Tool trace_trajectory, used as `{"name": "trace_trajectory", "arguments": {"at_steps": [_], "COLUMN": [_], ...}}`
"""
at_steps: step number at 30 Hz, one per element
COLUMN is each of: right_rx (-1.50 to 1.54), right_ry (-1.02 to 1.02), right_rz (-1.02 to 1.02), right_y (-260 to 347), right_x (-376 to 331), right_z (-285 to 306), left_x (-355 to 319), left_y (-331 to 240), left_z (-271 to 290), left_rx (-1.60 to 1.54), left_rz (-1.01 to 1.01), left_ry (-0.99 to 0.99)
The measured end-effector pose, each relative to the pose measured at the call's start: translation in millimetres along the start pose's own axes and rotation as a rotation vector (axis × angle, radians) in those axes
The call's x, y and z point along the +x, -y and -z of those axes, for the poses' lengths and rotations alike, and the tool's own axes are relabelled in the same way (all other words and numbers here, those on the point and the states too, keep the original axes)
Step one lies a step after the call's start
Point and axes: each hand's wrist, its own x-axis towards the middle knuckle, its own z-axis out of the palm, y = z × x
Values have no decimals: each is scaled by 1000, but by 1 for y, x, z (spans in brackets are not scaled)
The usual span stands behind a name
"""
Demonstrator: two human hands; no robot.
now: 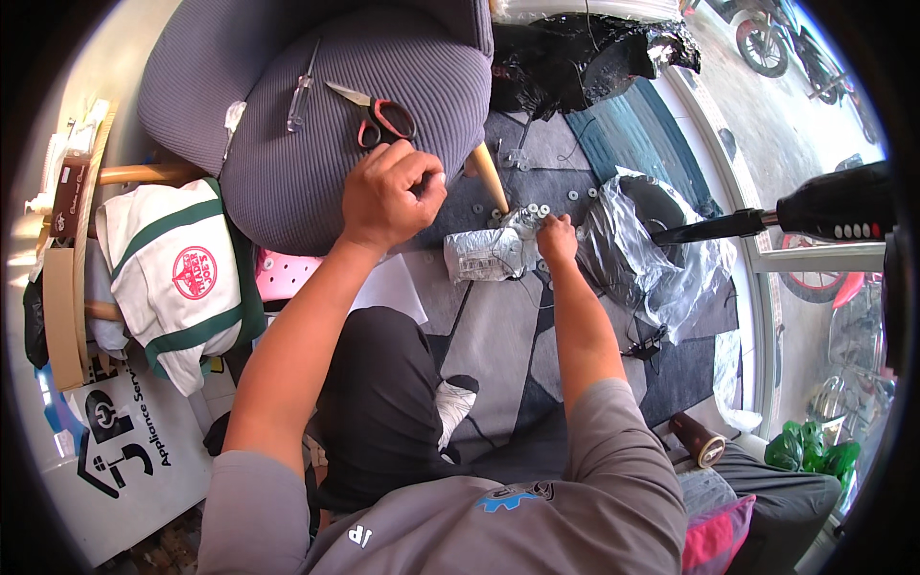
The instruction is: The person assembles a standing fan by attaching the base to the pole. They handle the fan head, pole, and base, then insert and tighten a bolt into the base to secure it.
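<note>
My left hand [393, 194] is curled closed at the front edge of the grey ribbed chair seat [383, 67]. Whatever its fingers may hold is hidden. Just beyond it lie scissors [388, 117] with black and red handles, and a screwdriver [302, 96] with a clear handle. Down at the rug, my right hand [557, 238] has its fingers drawn together beside a crumpled clear plastic bag [522, 225]; what they grip is too small to tell. A plastic-wrapped package [482, 256] lies left of it. Several small pale round pieces [543, 210] are scattered around.
A wooden chair leg [490, 178] stands near the round pieces. At the right, clear plastic sheeting [628, 249] covers a dark round object. A black pole-like device [824, 211] juts in. White and green cloth [172, 273] hangs at the left, near pink perforated footwear [287, 276].
</note>
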Motion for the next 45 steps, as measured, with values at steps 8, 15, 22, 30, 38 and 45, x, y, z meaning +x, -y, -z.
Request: {"name": "trace_trajectory", "arguments": {"at_steps": [8, 15, 22, 30, 38, 45], "right_rx": [174, 374, 626, 190, 996, -129], "right_ry": [-272, -339, -58, -184, -258, -90], "right_rz": [87, -164, -669, -628, -668, -587], "right_y": [-36, -145, -225, -224, -224, -274], "right_x": [-25, -179, -320, -336, -318, -317], "right_z": [34, 113, 179, 250, 261, 250], "left_x": [1, 2, 2, -1, -2, -2], "left_y": [0, -1, -6, -3, -3, -3], "left_z": [1, 2, 2, 1, 1, 2], "left_rx": [-41, -44, -16, 11, 26, 16], "left_rz": [-14, -45, -62, -92, -79, -75], "left_ry": [2, 31, 58, 57, 52, 59]}}
